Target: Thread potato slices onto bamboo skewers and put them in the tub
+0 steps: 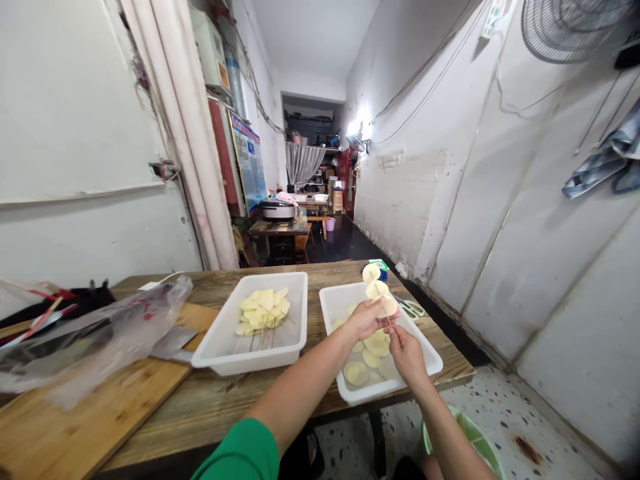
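Above the right white tray [434, 365], my left hand [367, 320] is closed on a pale yellow potato slice [386, 307], the lowest of several threaded on a thin wooden skewer [389, 323]. My right hand [405, 350] pinches the skewer's lower end just below the slices. More loose round potato slices [356, 373] lie in the right tray under my hands; some are hidden by my forearms. To the left, a second white tray [301, 300] holds a pile of skewered potato slices [265, 308], their sticks pointing toward me.
Scissors with pale green handles [413, 307] lie beyond the right tray's edge. At the left, a clear plastic bag [125, 327] covers part of a wooden board [125, 400]. A light green bin [475, 437] stands on the floor at lower right, below the table [320, 267].
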Available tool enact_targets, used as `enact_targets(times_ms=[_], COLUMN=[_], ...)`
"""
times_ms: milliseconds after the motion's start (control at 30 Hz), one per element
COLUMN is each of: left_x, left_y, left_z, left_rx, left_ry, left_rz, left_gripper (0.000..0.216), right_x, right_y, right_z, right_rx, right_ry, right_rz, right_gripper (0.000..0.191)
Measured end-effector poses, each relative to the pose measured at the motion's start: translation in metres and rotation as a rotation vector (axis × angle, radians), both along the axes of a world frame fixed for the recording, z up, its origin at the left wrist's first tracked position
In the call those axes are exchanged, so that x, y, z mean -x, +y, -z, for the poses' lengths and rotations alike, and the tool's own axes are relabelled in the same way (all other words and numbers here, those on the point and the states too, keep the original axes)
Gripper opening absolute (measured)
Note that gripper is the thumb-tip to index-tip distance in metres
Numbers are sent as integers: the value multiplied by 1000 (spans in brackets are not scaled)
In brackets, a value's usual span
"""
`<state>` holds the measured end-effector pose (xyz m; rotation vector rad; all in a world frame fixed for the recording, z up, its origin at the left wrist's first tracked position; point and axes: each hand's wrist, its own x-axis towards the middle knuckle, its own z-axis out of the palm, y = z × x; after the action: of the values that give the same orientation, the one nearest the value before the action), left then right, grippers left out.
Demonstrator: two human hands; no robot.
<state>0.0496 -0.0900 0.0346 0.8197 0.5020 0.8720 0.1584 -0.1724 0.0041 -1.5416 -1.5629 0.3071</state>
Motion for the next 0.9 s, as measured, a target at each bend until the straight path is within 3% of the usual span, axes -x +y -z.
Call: enact_targets(times_ms=[300, 367, 433, 567, 767, 900], left_x=[-4, -2, 0, 5, 4, 2], left_y=[-2, 2, 7, 16, 13, 7], left_z=[5, 1, -3, -4, -4, -4], left_rx=[-77, -11, 56, 59, 50, 24], left_ry=[72, 44, -40, -209, -195, -155], left_rz=[138, 77, -70, -328, -313, -216], left_gripper=[38, 46, 48, 29, 19, 19], right_x=[-1, -1, 0, 0, -1, -2], right_y=[-1, -1, -2, -2, -2, -1], right_z=[-4, -4, -3, -3, -3, -1], right_rx=[-78, -75, -65, -34, -13, -13], right_ry=[35, 48, 59, 41, 20, 82], right_rz=[62, 66, 61, -12, -21, -28], right_gripper=[41, 42, 44, 43, 40, 38])
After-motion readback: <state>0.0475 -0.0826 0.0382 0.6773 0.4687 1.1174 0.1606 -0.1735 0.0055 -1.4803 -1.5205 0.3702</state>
